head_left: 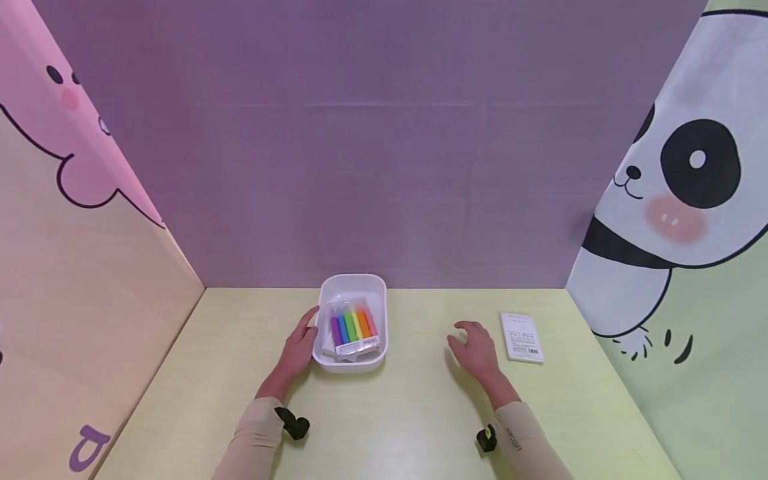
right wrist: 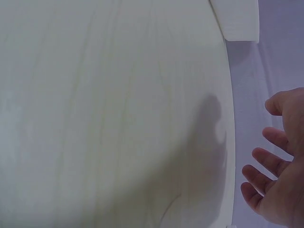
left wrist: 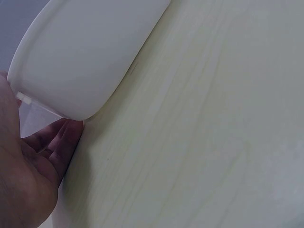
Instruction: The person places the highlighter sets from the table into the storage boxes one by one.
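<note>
A white plastic basin sits at the back of the table, left of middle. A clear pack of highlighters in several rainbow colours lies in it, on top of another packet that is mostly hidden. My left hand is at the basin's left side, fingers against its outer wall. In the left wrist view, that hand's fingers touch the basin low at its corner. Over the table to the right hovers my right hand, holding nothing, fingers loosely spread. A white printed packet lies just beyond it on the right.
The pale wooden table ends at a purple backdrop. Side panels with cartoon figures stand at left and right. Dark wrist cameras are strapped to both sleeves.
</note>
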Action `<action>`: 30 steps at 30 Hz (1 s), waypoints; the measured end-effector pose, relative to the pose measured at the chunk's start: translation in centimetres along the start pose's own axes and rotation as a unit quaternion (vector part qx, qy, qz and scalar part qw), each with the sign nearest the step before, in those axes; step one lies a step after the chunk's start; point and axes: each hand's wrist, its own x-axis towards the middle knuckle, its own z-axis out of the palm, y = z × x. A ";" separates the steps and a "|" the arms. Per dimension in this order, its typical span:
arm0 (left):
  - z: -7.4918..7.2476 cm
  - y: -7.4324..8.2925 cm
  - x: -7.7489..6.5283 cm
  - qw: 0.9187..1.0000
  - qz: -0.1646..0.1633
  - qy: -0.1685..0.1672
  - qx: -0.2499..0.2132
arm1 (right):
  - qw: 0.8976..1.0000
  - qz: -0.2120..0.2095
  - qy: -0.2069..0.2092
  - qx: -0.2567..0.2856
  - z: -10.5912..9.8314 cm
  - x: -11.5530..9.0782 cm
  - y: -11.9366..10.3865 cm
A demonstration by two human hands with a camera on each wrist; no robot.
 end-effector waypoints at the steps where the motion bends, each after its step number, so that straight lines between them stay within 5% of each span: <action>1: 0.0 0.0 0.0 1.000 -0.002 -0.001 -0.001 | 1.000 0.000 0.002 0.002 -0.1 0.0 0.1; 30: 0.1 -0.1 0.2 1.000 0.004 -0.002 0.001 | 0.999 0.010 -0.002 -0.036 -2.6 0.4 2.2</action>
